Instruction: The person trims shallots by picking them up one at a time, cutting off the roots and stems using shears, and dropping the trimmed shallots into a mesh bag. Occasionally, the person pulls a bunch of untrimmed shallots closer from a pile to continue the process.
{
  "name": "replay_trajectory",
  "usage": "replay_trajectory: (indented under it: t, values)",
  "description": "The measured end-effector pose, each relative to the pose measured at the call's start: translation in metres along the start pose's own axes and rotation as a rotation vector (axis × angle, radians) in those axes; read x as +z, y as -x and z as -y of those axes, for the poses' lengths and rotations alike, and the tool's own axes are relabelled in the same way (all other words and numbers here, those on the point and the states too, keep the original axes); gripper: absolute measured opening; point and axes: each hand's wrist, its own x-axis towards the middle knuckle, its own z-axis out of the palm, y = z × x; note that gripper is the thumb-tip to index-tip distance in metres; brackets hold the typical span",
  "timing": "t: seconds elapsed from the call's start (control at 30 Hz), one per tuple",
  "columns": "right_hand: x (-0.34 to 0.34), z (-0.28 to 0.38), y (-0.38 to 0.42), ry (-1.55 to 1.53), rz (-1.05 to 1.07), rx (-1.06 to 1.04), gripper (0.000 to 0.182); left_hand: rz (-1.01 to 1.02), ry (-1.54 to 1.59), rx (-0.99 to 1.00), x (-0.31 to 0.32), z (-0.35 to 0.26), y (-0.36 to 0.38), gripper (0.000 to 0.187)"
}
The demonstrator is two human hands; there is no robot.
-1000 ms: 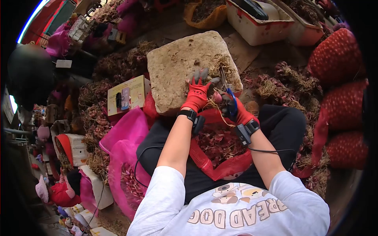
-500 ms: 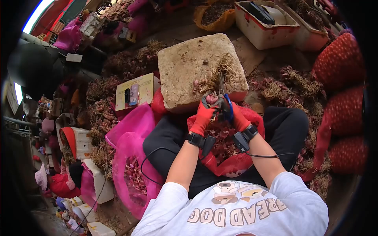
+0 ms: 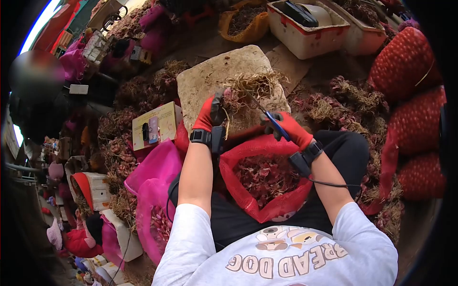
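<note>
My left hand [image 3: 213, 112], in a red glove with dark fingers, is closed at the near left part of a pale foam block. Its fingertips grip a bunch of shallots [image 3: 233, 98] with dry roots and stalks. My right hand [image 3: 289, 129], gloved alike, is closed around blue-handled scissors [image 3: 278, 125]. Their blades point up and left over the block, close to the straw-like dry stalks [image 3: 260, 83]. Below both hands, a red mesh bag [image 3: 234, 194] stands open in my lap, with reddish shallots or skins [image 3: 267, 176] inside.
The foam block [image 3: 205, 76] stands before me. Left of it is a carton [image 3: 167, 121] carrying small items; a pink mesh bag [image 3: 152, 190] lies nearer. Full red sacks [image 3: 405, 66] are stacked at right. Shallot heaps [image 3: 343, 105] lie around. A white foam box [image 3: 305, 40] stands behind.
My left hand has moved left and away from the scissors, onto the block. My right hand, with the scissors, has drawn apart to the right, uncovering the red bag. The view has shifted slightly.
</note>
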Motion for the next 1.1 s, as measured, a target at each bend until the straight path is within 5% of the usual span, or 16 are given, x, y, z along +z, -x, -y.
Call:
replay_trajectory:
  t: [0.07, 0.1, 0.17, 0.27, 0.33, 0.37, 0.7, 0.8, 0.9, 0.97, 1.1]
  values:
    - [-0.004, -0.015, -0.021, 0.181, -0.002, 0.099, 0.056, -0.276, 0.897, -0.504, 0.017, -0.007, 0.022, 0.02]
    - [-0.004, -0.022, -0.03, 0.269, -0.024, 0.128, 0.058, -0.394, 0.993, -0.592, 0.021, -0.012, 0.034, 0.021]
    - [-0.004, -0.035, -0.044, 0.386, 0.049, 0.128, 0.066, -0.384, 0.784, -0.603, 0.022, -0.002, 0.048, 0.019]
    - [0.001, -0.051, -0.055, 0.425, 0.097, 0.17, 0.049, -0.445, 0.752, -0.518, 0.014, 0.043, 0.067, 0.01]
    - [0.0, -0.055, -0.059, 0.315, 0.077, 0.217, 0.058, -0.551, 0.723, -0.339, 0.01, 0.062, 0.069, 0.017]
    - [0.0, -0.054, -0.058, 0.258, 0.064, 0.241, 0.062, -0.448, 0.625, -0.305, 0.004, 0.06, 0.066, 0.026]
    - [-0.016, -0.039, -0.043, 0.248, 0.398, 0.125, 0.047, -0.449, 0.383, -0.253, 0.002, 0.061, 0.072, 0.044]
    - [0.003, -0.019, -0.058, 0.306, 0.261, 0.323, 0.044, -0.396, 0.448, -0.247, 0.001, 0.063, 0.077, 0.046]
    - [0.01, -0.012, -0.065, 0.243, 0.329, 0.098, 0.047, -0.383, 0.398, -0.286, 0.002, 0.066, 0.08, 0.042]
    - [0.012, -0.002, -0.08, 0.378, 0.206, 0.317, 0.058, -0.359, 0.466, -0.297, -0.003, 0.07, 0.085, 0.038]
    - [0.003, -0.026, -0.114, 0.923, -0.125, -0.114, 0.075, -0.466, 0.913, -0.328, 0.001, 0.045, 0.083, 0.026]
